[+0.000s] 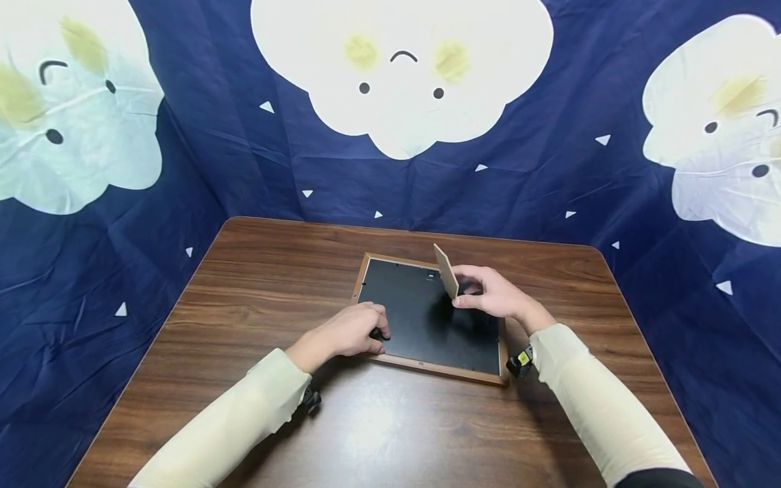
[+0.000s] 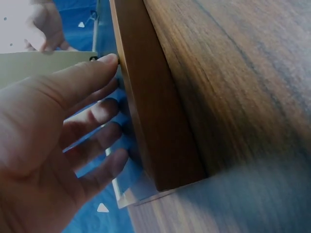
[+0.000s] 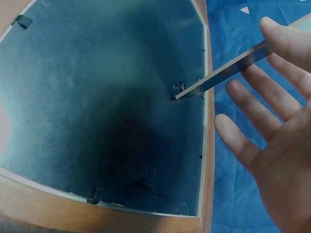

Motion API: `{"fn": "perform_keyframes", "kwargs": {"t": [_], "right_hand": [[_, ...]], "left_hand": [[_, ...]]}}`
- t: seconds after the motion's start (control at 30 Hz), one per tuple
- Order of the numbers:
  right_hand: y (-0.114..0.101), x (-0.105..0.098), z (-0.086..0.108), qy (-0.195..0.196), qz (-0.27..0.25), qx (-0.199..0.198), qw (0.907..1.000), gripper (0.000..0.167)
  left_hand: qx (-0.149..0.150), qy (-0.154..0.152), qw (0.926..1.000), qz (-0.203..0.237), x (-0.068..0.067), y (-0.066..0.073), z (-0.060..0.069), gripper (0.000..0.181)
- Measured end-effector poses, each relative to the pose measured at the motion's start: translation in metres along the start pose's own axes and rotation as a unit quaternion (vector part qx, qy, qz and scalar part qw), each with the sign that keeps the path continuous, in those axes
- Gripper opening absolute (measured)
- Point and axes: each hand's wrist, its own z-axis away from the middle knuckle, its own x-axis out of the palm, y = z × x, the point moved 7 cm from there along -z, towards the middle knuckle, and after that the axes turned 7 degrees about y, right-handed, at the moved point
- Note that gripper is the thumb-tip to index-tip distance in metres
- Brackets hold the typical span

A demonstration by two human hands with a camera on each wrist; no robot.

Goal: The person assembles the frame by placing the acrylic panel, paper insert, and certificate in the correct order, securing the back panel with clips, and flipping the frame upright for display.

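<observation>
Right grip (image 1: 491, 291) pinches a thin tan panel (image 1: 447, 273) over a picture frame (image 1: 454, 372).
The frame lies with its black backing (image 1: 415, 318) up, midway between the worktop's (image 1: 274, 271) left and right edges, nearer the far edge. The panel stands tilted above the backing. The left grip (image 1: 354, 331), released, fingers loosely bent, rests at the frame's near-left corner.

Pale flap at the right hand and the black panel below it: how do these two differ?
The pale flap stands raised at an angle, while the black panel lies flat. The flap is much smaller than the panel. The flap is pinched by the right hand, whereas the panel sits inside the wooden frame. The flap shows a light tan face; the panel is dark. Both have straight edges.
</observation>
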Motion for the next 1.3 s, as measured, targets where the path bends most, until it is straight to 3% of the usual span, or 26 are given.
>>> {"fn": "perform_keyframes", "kwargs": {"t": [0.87,1.07,1.3], "right_hand": [[0.0033,0.0016,0.0009,0.006,0.008,0.010,0.9999,0.061],[0.0029,0.0031,0.0004,0.004,0.003,0.010,0.9999,0.060],[0.0013,0.0039,0.0004,0.002,-0.004,0.009,1.0000,0.060]], "left_hand": [[-0.057,-0.015,0.9979,-0.029,-0.0024,0.0078,-0.0034,0.018],[-0.053,-0.010,0.9980,-0.032,-0.0020,0.0064,-0.0007,0.017],[-0.026,0.016,0.9990,-0.034,-0.0001,0.0042,0.0041,0.015]]}}
